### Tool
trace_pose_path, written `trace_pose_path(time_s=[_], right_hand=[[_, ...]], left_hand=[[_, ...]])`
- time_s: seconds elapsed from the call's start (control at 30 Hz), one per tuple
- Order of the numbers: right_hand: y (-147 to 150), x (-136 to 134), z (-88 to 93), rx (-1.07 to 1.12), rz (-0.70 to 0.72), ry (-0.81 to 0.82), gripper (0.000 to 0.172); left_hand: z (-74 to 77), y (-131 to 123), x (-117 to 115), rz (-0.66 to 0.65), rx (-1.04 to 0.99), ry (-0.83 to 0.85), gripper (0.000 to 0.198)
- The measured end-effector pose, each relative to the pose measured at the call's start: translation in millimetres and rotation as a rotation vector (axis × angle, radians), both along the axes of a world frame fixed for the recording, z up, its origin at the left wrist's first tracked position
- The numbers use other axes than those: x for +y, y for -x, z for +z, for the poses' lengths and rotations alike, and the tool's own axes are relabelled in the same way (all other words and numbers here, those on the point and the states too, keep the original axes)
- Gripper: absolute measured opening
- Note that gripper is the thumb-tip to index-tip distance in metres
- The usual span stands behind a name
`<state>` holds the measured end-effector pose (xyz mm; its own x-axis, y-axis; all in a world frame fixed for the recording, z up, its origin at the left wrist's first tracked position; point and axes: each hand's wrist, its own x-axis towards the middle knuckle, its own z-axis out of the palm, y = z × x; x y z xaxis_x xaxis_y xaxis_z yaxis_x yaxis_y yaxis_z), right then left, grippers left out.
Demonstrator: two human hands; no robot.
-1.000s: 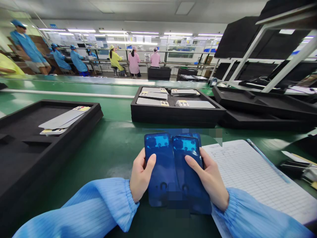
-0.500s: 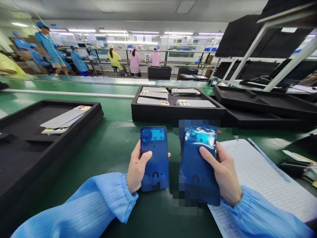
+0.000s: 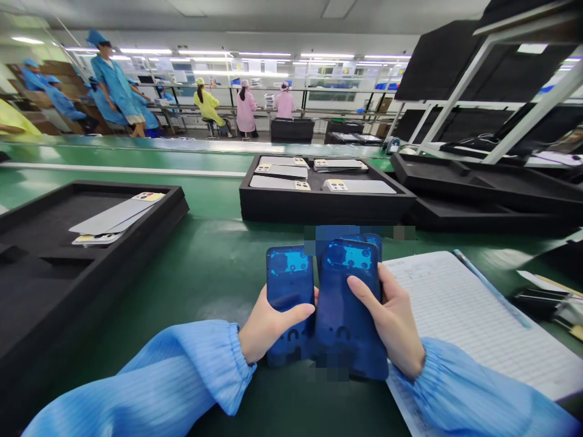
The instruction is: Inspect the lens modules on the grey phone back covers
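Note:
A blue, film-shiny phone back cover point(image 3: 290, 284) stands nearly upright in my left hand point(image 3: 268, 325), whose thumb lies across its face. To the right, several similar blue phone back covers point(image 3: 339, 306) are stacked in my right hand point(image 3: 397, 318), its thumb pressed on the front one and its fingers round the right edge. Each cover has a bright blue camera area at the top and a dark U-shaped mark near the bottom. The inner edges of the two held groups are close together; whether they touch I cannot tell. Blurred blocks hide part of the stack's top and bottom.
A black tray point(image 3: 319, 206) with white camera-cutout panels stands ahead, another black tray point(image 3: 150, 227) at left. Empty-looking black trays point(image 3: 483, 212) pile up at right. A written sheet point(image 3: 460, 315) and pen point(image 3: 487, 285) lie beside my right arm. Co-workers point(image 3: 112, 79) are beyond the bench.
My right hand has moved left with its stack, closer to the single cover. My left hand has shifted slightly right and down, its thumb now reaching further across the cover.

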<state>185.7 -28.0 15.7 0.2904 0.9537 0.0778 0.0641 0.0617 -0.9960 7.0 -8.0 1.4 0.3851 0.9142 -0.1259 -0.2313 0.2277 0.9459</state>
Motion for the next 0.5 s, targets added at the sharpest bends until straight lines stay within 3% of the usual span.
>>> trace_pose_path(time_s=[0.3,0.5], right_hand=[[3.6,-2.0,0.1,-0.120,-0.041,0.009,0.029],[4.5,-1.5,-1.3,-0.196,-0.062,-0.013,0.023]], left_hand=[[-0.3,-5.1,-2.6,0.135,0.079,0.010,0.034],[4.0,-5.3,-1.6,0.108,0.134,0.039,0.034]])
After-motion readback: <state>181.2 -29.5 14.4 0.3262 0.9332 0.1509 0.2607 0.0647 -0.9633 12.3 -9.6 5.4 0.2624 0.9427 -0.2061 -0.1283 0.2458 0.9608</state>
